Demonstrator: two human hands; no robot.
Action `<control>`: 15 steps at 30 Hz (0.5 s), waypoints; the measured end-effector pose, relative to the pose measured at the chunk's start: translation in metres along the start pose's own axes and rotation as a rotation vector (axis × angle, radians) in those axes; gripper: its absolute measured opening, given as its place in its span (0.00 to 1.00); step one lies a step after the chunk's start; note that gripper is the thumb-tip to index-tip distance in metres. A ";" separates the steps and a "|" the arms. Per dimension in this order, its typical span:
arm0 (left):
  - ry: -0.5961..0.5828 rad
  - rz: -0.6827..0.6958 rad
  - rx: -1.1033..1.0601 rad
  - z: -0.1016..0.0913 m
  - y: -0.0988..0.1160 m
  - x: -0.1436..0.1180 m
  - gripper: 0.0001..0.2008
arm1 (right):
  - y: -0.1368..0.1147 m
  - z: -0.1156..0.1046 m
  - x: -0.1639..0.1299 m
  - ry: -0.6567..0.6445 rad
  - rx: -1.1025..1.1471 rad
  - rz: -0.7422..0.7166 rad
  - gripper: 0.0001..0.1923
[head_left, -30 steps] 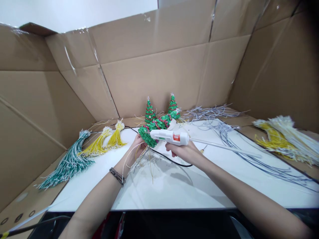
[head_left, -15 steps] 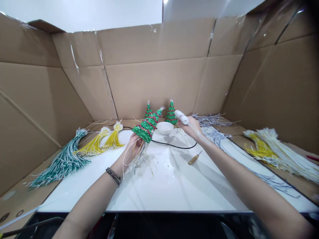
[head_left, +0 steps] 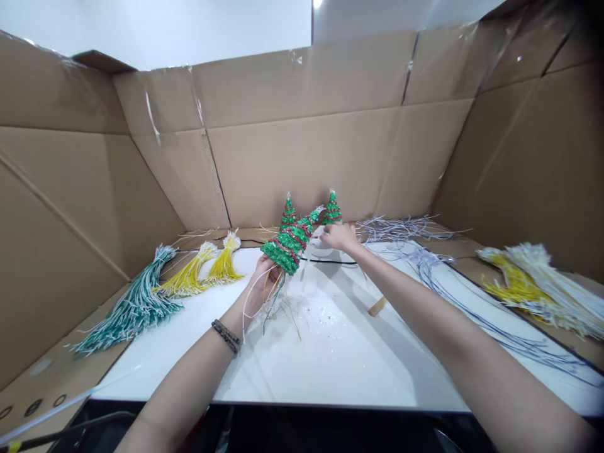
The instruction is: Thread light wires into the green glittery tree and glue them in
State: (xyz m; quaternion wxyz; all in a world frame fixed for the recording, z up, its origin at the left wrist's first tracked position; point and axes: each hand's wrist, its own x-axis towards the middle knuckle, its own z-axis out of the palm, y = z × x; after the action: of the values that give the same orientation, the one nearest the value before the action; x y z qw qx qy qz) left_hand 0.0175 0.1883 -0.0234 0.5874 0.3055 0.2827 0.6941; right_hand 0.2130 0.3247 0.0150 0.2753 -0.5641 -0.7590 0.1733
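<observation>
Clamping its fingers on a green, conical, red-garlanded tree [head_left: 287,250], garlanding apparently done, thin loose wires [head_left: 272,292] untrimmed: left hand [head_left: 265,270]. Right hand [head_left: 342,237]: finger closure indeterminable.

Tilted tree [head_left: 287,246]: rough and grainy, small green pieces which shine like plastic beads, glittering red bands, pale glossy tip
Standing trees [head_left: 333,209]: the same bumpy, sparkling finish
Tabletop [head_left: 340,377]: white, smooth, rather glossy, with soft reflections
Walls [head_left: 306,163]: brown cardboard, matt, creased in lines
Tape [head_left: 151,114]: clear plastic film, shiny in streaks
Tool handle [head_left: 376,306]: wood by its look, light and dull
Bracelet [head_left: 226,336]: dark beads, low shine, exact material I cannot tell
Teal bundle [head_left: 136,299]: fine strands, mostly matt
Loose strands [head_left: 406,228]: thin, smooth, wire-like, slightly shiny
Rod [head_left: 47,416]: translucent, smooth, seemingly plastic
</observation>
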 end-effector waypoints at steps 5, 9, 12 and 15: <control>0.001 0.049 0.011 0.012 -0.004 -0.008 0.16 | -0.013 -0.009 -0.060 0.033 0.325 -0.094 0.27; -0.061 0.062 0.222 0.024 -0.014 -0.019 0.17 | -0.026 0.000 -0.103 -0.135 0.931 -0.042 0.33; -0.097 0.068 0.373 0.033 -0.023 -0.028 0.14 | -0.030 0.010 -0.115 -0.157 1.362 0.143 0.31; -0.151 0.109 0.507 0.040 -0.030 -0.040 0.12 | -0.027 0.015 -0.117 -0.097 1.577 0.272 0.23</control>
State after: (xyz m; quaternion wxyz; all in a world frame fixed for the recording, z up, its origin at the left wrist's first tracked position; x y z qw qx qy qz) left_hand 0.0722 0.1548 -0.0233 0.4733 0.5087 0.3858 0.6070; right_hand 0.2076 0.2058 -0.0073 0.5360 -0.2828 -0.3484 0.7151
